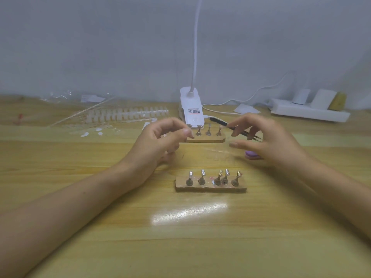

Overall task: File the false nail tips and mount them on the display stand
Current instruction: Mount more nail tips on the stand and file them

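My left hand (160, 141) curls at the end peg (189, 126) of the stand (208, 139) between my hands; whether it holds anything, I can't tell. My right hand (267, 141) hovers with fingers spread. Mounting looks barely begun; tips (128, 114) wait beyond my left hand.

Place: a nail-craft work desk; home or studio cannot be told.
Surface: wooden table (180, 247) against a plain grey wall (100, 47).
Light: white clip lamp (191, 109) with a bendy neck.
Power: white power strip (301, 114), plugs in it.
Work goods: strips of false nail tips (128, 114), wooden stands (210, 188) with metal pegs.
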